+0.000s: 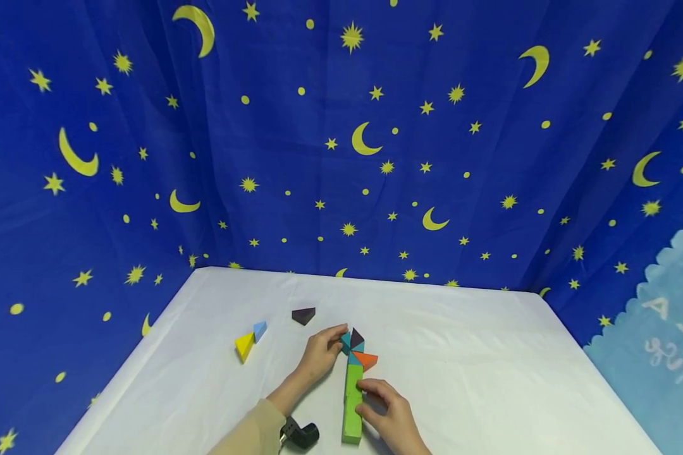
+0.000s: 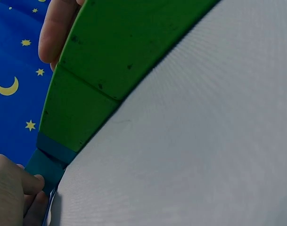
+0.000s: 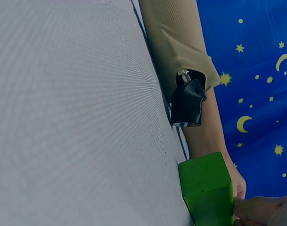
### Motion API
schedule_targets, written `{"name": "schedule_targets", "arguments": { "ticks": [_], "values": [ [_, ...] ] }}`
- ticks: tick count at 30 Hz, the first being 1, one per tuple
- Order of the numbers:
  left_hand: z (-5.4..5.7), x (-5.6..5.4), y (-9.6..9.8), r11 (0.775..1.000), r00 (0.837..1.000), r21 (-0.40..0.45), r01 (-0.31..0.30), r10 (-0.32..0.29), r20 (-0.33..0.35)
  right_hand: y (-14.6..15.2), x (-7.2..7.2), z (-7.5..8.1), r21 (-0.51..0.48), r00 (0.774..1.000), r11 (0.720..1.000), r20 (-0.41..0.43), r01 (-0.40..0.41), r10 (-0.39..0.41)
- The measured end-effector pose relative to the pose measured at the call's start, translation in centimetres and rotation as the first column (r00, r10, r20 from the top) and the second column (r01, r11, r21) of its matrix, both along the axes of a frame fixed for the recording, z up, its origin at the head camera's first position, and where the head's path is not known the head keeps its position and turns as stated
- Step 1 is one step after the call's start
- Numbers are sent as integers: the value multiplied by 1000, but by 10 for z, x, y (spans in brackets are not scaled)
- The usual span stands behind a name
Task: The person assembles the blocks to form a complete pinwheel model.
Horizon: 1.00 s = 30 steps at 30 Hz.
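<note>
Two green blocks (image 1: 351,420) lie end to end in a line on the white table, with a seam visible between them. At their far end sits a fan of small triangular blocks: teal (image 1: 346,342), dark purple (image 1: 357,339) and orange (image 1: 367,360). My left hand (image 1: 319,355) pinches the teal triangular block at the fan's left side, its thumb against the teal face in the left wrist view. On the other side, my right hand (image 1: 391,412) touches the right side of the green blocks with thumb and fingertips, the fingers gently bent and not wrapped round them.
A yellow triangular block (image 1: 245,346) and a light blue one (image 1: 259,330) lie together at the left. Farther back is a loose dark block (image 1: 303,315). A black wrist device (image 1: 300,435) hangs at the left sleeve. Blue star-patterned curtains (image 1: 319,158) surround the white table (image 1: 489,366).
</note>
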State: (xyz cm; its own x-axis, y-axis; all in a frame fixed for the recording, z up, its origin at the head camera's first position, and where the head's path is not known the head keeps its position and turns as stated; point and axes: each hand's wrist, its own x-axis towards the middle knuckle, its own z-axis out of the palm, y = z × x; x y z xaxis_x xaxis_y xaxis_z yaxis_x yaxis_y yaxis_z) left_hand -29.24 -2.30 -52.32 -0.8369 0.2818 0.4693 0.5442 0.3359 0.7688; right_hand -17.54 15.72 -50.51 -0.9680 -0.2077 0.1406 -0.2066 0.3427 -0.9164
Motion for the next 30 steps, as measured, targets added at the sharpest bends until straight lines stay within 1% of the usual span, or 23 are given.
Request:
{"name": "schedule_targets", "arguments": {
  "ticks": [5, 8, 15, 18, 22, 26, 30],
  "values": [
    [-2, -3, 0, 1000, 1000, 11, 1, -1, -3, 0, -1, 0, 2, 1000, 1000, -13, 0, 0],
    [-2, -6, 1, 1000, 1000, 6, -10, 10, -21, 0, -1, 1, 4, 1000, 1000, -23, 4, -4],
    [-1, -8, 3, 1000, 1000, -2, -28, 28, -13, 0, -3, 2, 17, 1000, 1000, -30, 9, -9],
    [1, -8, 3, 1000, 1000, -4, -13, 13, -18, 0, -3, 2, 13, 999, 1000, -36, 8, -8],
    [3, -5, 2, 999, 1000, -34, 17, -17, -17, 0, -1, 0, 5, 999, 1000, -38, 1, -1],
    [2, -2, 1, 999, 1000, -51, 18, -19, -18, 0, 0, -1, -8, 1000, 1000, -16, -6, 6],
    [1, 0, -1, 999, 1000, -47, 3, -4, -10, 0, 1, 0, -19, 999, 1000, 34, -4, 5]
  ]
}}
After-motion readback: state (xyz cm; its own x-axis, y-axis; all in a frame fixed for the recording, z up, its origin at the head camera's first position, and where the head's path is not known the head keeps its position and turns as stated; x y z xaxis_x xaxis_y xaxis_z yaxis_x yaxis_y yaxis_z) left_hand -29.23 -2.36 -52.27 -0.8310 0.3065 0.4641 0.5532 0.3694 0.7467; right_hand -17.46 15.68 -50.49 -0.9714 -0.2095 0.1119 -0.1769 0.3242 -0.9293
